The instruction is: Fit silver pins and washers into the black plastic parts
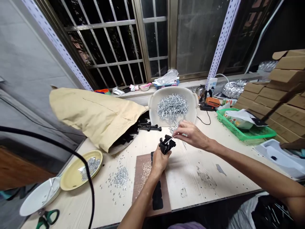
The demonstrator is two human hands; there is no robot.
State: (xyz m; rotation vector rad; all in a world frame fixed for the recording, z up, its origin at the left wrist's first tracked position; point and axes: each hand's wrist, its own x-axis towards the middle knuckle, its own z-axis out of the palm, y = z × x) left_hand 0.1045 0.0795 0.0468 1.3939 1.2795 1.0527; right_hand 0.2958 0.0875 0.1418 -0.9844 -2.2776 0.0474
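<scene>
My left hand [160,161] is closed around a small bundle of black plastic parts [166,144], held above the middle of the table. Between the fingertips of my right hand [189,135] is a thin metal pin [169,140], its far end against the black parts. Whether the pin sits in a hole, I cannot tell. Behind my hands a white basin [154,117] lies tipped toward me, with many loose metal pins [172,108] in it and some spilled at its lip. Below my left hand is a brown board [140,171] with a black strip [157,197] on it.
At left, a paper sack [95,114] spills black parts. Small shiny pieces [121,176] lie scattered beside a yellow dish [69,183], a white dish [30,203] and scissors [49,218]. A black cable [91,187] crosses the left foreground. At right stand a green basket [247,135] and stacked cartons [283,108].
</scene>
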